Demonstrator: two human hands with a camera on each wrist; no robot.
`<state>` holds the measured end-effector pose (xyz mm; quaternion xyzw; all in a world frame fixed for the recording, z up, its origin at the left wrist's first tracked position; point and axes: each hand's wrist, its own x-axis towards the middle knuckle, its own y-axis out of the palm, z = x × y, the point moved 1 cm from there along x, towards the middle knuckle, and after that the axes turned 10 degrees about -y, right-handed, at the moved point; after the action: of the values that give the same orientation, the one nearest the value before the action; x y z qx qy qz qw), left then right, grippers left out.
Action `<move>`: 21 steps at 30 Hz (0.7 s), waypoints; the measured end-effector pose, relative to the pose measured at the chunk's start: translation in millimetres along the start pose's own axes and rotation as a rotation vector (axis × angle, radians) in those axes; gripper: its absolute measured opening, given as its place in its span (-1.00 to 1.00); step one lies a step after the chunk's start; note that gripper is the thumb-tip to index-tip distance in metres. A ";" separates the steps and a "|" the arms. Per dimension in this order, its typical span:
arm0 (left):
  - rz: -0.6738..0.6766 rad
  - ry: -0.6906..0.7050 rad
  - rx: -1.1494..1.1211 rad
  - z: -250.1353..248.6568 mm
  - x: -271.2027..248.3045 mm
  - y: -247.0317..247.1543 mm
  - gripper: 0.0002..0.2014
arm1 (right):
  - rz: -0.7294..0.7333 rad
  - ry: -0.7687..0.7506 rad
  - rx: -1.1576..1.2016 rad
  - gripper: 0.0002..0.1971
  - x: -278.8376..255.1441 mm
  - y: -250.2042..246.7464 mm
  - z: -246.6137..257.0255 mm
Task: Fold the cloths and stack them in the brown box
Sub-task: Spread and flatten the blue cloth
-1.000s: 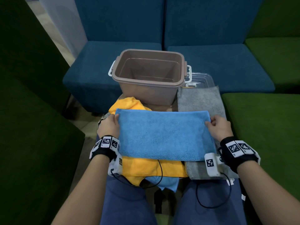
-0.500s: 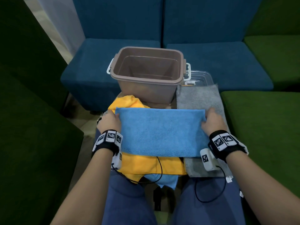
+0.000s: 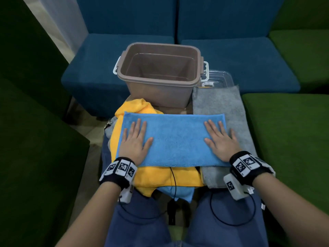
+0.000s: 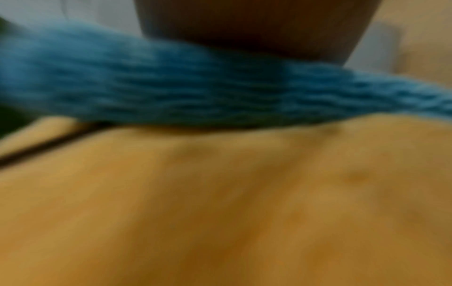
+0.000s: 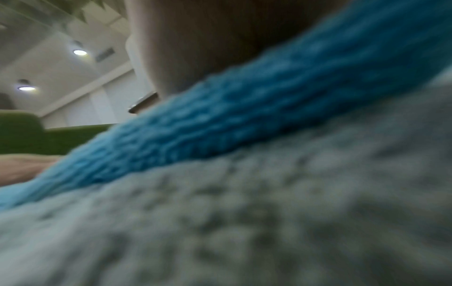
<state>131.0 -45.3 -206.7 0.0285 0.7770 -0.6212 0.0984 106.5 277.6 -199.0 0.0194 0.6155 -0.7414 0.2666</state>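
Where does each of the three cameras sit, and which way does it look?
Head: looks forward and down at the brown box, both forearms, the left hand and right hand flat on the blue cloth.
Left wrist: low, along the yellow cloth at the blue cloth's edge.
Right wrist: low, along the grey cloth.
All three show the blue cloth.

Very blurry, close-up. Blue cloth runs as a band across the upper frame, left to right, lying directly on top of an orange-yellow cloth that fills the whole near/lower part. Dark brown shape sits w/ its lower edge on the blue band, top centre; can't tell what it is.
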 end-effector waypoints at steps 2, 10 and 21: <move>-0.013 -0.080 -0.030 15.5 1.8 1.1 -0.26 | -0.014 0.063 0.019 -0.40 -2.6 -0.3 -9.9; 0.028 -0.195 -0.045 15.0 9.5 -5.2 -0.36 | -0.029 0.097 -0.068 -0.34 3.6 -11.6 21.1; 0.099 -0.621 -0.460 5.6 -19.2 -45.0 -0.41 | 0.049 0.033 0.063 -0.30 8.2 -10.9 31.5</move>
<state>142.9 -59.5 -161.1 -0.1464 0.8269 -0.4041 0.3627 104.3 246.5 -184.4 0.0552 0.5954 -0.7533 0.2738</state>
